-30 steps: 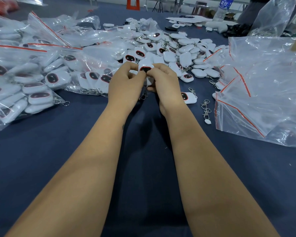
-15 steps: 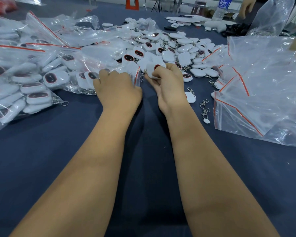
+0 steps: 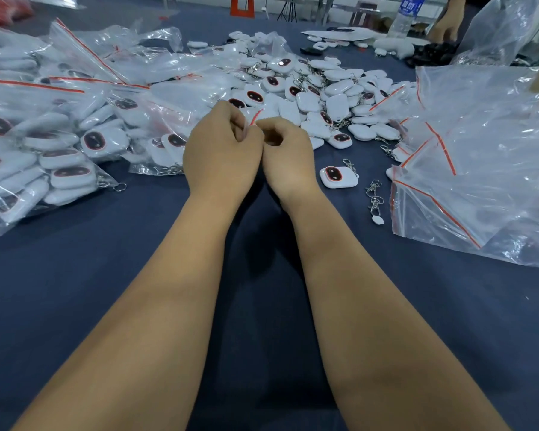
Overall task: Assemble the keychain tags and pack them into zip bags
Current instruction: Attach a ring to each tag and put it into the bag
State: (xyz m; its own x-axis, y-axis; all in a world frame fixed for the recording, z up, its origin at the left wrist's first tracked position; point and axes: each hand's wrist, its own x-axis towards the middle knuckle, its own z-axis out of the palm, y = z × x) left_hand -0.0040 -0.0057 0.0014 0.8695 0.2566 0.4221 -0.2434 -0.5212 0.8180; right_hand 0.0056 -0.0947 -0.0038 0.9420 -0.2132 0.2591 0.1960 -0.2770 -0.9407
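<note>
- Both hands, left hand point(image 3: 221, 150) and right hand point(image 3: 288, 154), pinch a small zip bag point(image 3: 253, 117) at its red strip, fingers curled.
- Filled bags point(image 3: 56, 150) at left are done; the loose tags point(image 3: 318, 94) at upper centre and empty bags point(image 3: 479, 169) at right remain.

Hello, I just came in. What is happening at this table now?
A person is packing white keychain tags into zip bags. Both hands, left hand and right hand, pinch the red-striped top of a small zip bag over the dark table. Filled bags lie to the left, loose tags are piled behind, and empty bags lie on the right. One tag lies alone nearby.
</note>
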